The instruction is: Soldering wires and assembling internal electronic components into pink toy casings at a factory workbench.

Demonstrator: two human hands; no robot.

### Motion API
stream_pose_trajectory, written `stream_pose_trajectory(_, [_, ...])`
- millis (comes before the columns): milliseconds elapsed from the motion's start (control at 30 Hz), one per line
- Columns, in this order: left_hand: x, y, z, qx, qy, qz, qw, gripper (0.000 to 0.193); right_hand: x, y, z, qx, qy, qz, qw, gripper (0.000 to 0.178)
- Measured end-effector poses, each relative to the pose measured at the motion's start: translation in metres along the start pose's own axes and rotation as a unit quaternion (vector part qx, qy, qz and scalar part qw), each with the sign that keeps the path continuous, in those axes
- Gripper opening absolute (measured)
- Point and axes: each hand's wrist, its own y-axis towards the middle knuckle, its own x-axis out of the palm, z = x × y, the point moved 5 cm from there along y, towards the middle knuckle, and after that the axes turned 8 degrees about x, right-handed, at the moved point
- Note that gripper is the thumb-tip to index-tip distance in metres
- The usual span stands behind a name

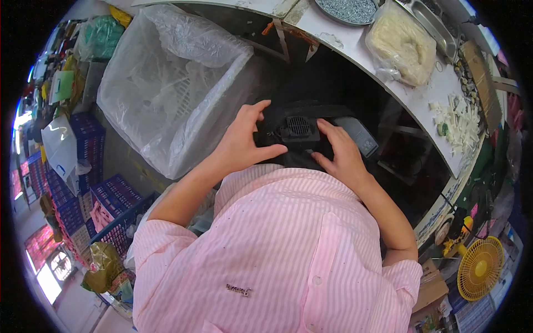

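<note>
A small black box-shaped device with a slatted grille (298, 127) rests at my lap, between my two hands. My left hand (243, 136) is to its left, thumb and fingers spread wide, with a gap between them and the device. On the other side, my right hand (343, 149) curves with thumb and index finger apart, their tips at the device's right edge. Whether those tips touch it I cannot tell. Just beyond the right hand lies a flat grey rectangular thing with a dark rim (358, 135), partly covered by that hand.
A large bin lined with clear plastic (208, 105) stands at the left. The white curved worktop (344, 47) carries a round tray of grey bits (350, 10), a bag of cream-coloured material (401, 44) and a pile of white pieces (458, 123). A yellow fan (481, 268) is at lower right.
</note>
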Motion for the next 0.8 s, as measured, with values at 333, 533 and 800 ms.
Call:
stream_pose_trajectory(333, [0.019,0.007,0.002,0.092,-0.014,-0.135,0.986,0.09,-0.001,-0.05,-0.002,-0.129,0.022,0.049,0.99,0.049])
stream_pose_trajectory(533, [0.023,0.011,0.003,0.106,-0.028,-0.146,0.983,0.088,-0.005,-0.052,-0.003,-0.075,0.045,0.094,0.992,0.057])
stream_pose_trajectory(800, [0.019,0.013,0.007,0.111,-0.015,-0.118,0.987,0.087,-0.003,-0.044,-0.007,-0.043,0.01,0.081,0.996,0.069])
